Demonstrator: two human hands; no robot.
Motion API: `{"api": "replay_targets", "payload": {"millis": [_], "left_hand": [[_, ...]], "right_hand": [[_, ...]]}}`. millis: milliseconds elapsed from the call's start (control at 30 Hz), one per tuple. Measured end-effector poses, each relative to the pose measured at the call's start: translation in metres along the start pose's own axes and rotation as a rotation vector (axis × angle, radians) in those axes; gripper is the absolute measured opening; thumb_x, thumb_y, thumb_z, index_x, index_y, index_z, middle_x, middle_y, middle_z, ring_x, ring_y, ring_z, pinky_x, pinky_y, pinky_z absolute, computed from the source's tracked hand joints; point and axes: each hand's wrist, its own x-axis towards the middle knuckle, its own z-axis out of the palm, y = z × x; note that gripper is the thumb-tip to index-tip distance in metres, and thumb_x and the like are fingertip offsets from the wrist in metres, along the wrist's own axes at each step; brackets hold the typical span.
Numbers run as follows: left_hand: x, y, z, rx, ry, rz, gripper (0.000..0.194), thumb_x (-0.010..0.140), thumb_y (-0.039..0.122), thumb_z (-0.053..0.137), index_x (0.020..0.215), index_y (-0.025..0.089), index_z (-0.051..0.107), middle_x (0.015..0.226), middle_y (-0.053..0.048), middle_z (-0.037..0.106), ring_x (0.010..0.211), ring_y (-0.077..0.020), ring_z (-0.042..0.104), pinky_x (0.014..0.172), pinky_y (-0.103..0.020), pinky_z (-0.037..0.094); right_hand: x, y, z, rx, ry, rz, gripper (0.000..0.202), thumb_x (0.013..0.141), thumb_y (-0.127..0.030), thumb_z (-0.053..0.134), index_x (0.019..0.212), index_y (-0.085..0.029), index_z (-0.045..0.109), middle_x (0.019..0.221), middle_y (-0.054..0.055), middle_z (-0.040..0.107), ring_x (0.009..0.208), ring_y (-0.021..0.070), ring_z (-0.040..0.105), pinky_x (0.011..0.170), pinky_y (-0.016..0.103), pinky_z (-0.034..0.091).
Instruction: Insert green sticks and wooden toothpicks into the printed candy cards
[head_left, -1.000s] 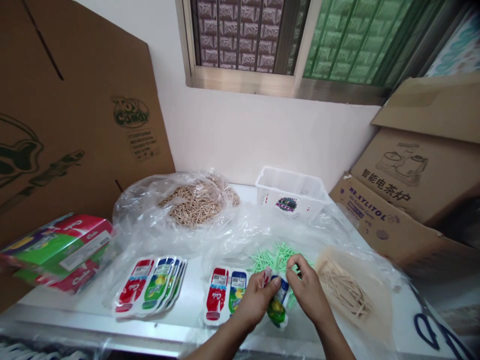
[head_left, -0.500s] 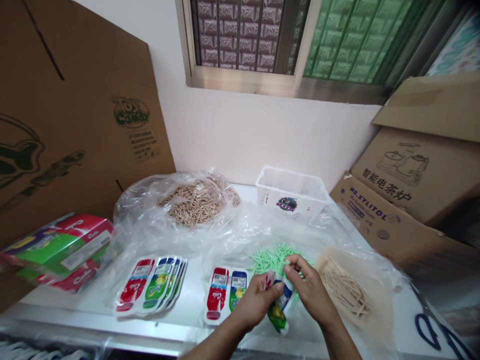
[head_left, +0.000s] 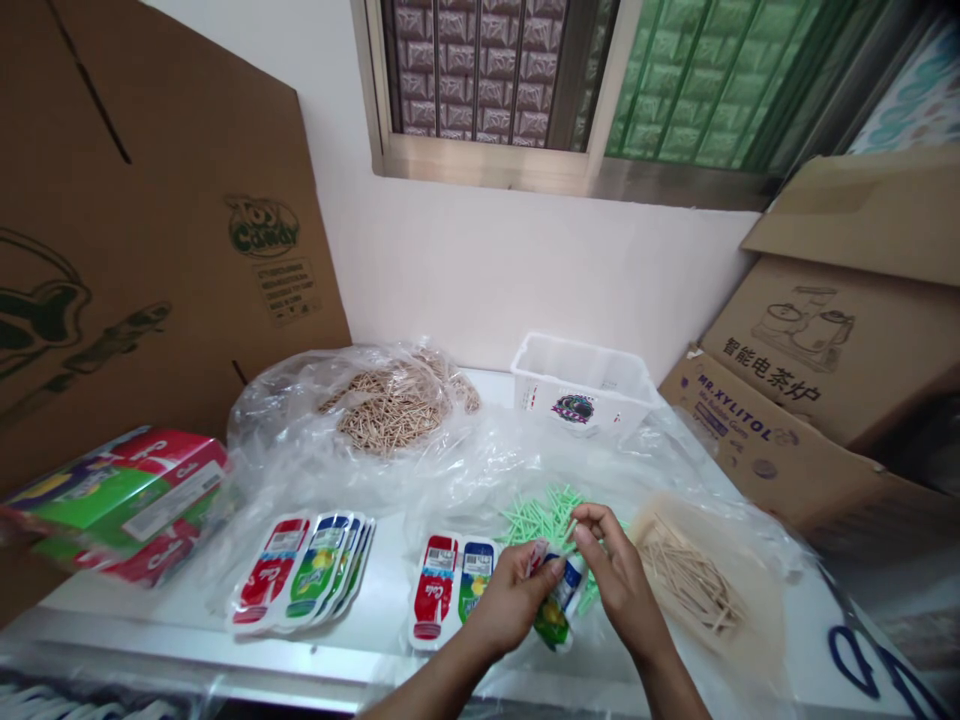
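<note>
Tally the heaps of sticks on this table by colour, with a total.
Green: 1, the green heap by the right hand
Wood-coloured: 2, the bagged heap and the right-side heap
Total: 3 heaps

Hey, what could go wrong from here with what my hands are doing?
The packet in your left hand looks folded, so it might crease. Your right hand is close to the loose green sticks and could scatter some. The wooden sticks lie loosely together just beyond it, so a bump might spread them.
</note>
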Motion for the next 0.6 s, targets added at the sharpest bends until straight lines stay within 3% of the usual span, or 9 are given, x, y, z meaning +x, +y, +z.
{"api": "replay_targets", "payload": {"millis": [133, 200, 267, 367, 467, 600], "left_hand": [[-0.001, 0.000, -0.003, 0.093, -0.010, 0.010, 0.038, 0.074, 0.049, 0.062, 0.067, 0.013, 0.054, 0.062, 0.001, 0.039, 0.059, -0.0101, 0.034, 0.056, -0.022, 0.031], [-0.002, 0.003, -0.005, 0.136, -0.014, 0.022, 0.036, 0.074, 0.047, 0.062, 0.070, 0.012, 0.056, 0.063, 0.001, 0.040, 0.060, -0.0103, 0.035, 0.056, -0.022, 0.031], [-0.002, 0.008, -0.005, 0.191, -0.038, 0.049, 0.033, 0.075, 0.044, 0.063, 0.078, 0.012, 0.058, 0.065, 0.001, 0.042, 0.061, -0.0106, 0.036, 0.059, -0.022, 0.032], [-0.002, 0.015, -0.007, 0.255, -0.081, 0.101, 0.031, 0.075, 0.042, 0.063, 0.083, 0.012, 0.061, 0.068, 0.000, 0.047, 0.064, -0.0119, 0.039, 0.062, -0.023, 0.034], [-0.001, 0.019, -0.011, 0.343, 0.020, 0.185, 0.028, 0.074, 0.041, 0.064, 0.078, 0.013, 0.064, 0.071, -0.001, 0.049, 0.070, -0.0147, 0.044, 0.065, -0.023, 0.036], [-0.003, 0.015, -0.021, 0.325, 0.136, 0.147, 0.031, 0.072, 0.040, 0.067, 0.088, 0.013, 0.067, 0.077, -0.004, 0.056, 0.073, -0.0164, 0.050, 0.068, -0.025, 0.039]], "right_hand": [[0.002, 0.004, 0.000, -0.118, 0.007, 0.015, 0.022, 0.088, -0.040, 0.041, 0.081, -0.021, 0.051, 0.075, -0.001, 0.054, 0.072, 0.0152, 0.052, 0.070, 0.025, 0.042], [0.001, 0.006, 0.000, -0.136, 0.007, 0.018, 0.023, 0.088, -0.038, 0.039, 0.091, -0.020, 0.054, 0.081, 0.001, 0.058, 0.077, 0.0163, 0.055, 0.074, 0.027, 0.044], [-0.002, 0.005, 0.001, -0.122, -0.006, -0.014, 0.031, 0.090, -0.036, 0.037, 0.113, -0.021, 0.051, 0.098, 0.005, 0.061, 0.091, 0.0181, 0.057, 0.082, 0.030, 0.044], [-0.007, 0.003, 0.003, -0.205, -0.118, -0.172, 0.036, 0.091, -0.032, 0.036, 0.124, -0.024, 0.049, 0.118, 0.007, 0.057, 0.110, 0.0206, 0.050, 0.096, 0.037, 0.038], [-0.011, 0.006, 0.005, -0.331, -0.188, -0.263, 0.034, 0.090, -0.031, 0.041, 0.121, -0.025, 0.053, 0.120, 0.007, 0.056, 0.115, 0.0230, 0.046, 0.101, 0.042, 0.033], [-0.015, 0.014, 0.004, -0.237, -0.176, -0.090, 0.034, 0.089, -0.034, 0.042, 0.121, -0.023, 0.049, 0.113, 0.007, 0.060, 0.101, 0.0196, 0.055, 0.088, 0.032, 0.043]]}}
